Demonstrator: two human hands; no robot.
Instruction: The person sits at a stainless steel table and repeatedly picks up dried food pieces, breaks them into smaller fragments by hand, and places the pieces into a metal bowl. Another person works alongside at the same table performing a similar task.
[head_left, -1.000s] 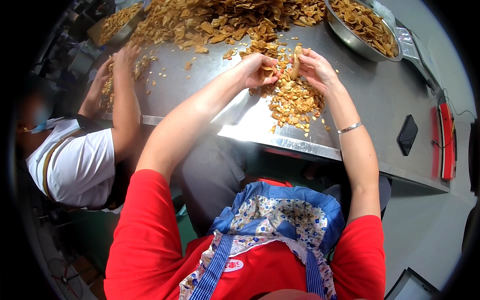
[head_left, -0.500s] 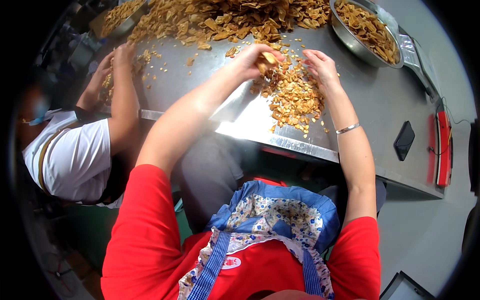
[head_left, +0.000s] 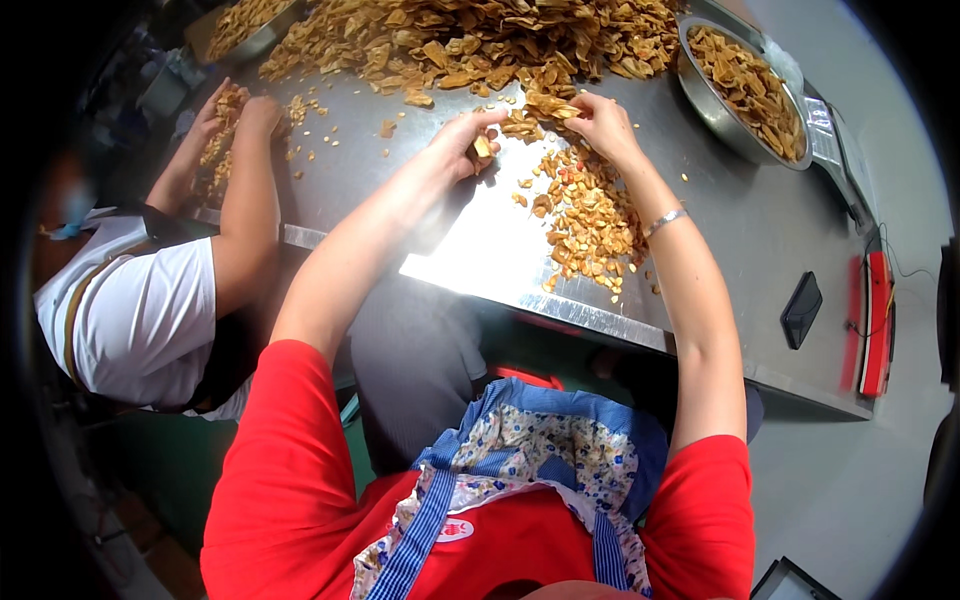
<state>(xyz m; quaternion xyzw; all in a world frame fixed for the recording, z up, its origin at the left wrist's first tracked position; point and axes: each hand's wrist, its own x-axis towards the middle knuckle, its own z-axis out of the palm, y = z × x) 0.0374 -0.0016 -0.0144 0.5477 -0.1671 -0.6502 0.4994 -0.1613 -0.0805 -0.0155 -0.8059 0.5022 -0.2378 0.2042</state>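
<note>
My left hand (head_left: pixel 468 146) is curled above the steel table, with a pale yellow-brown dried piece (head_left: pixel 483 147) showing between its fingers. To its right, my right hand (head_left: pixel 603 127) pinches a brown dried slice (head_left: pixel 551 106) at the near edge of the big heap (head_left: pixel 450 40). Below that hand and partly under its wrist lies a spread of small golden pieces (head_left: pixel 590 220). A few larger loose slices (head_left: pixel 520 126) sit between my two hands.
A steel bowl (head_left: pixel 700 103) of dried slices stands at the far right. A black phone (head_left: pixel 802 310) and a red bar-shaped device (head_left: pixel 876 325) lie on the table (head_left: pixel 720 260) at right. At left, another person's hands (head_left: pixel 235 115) work over small pieces.
My left hand has drawn back left, away from the small pieces. My right hand has moved left and up to the heap's edge, its fingers closing on a slice.
</note>
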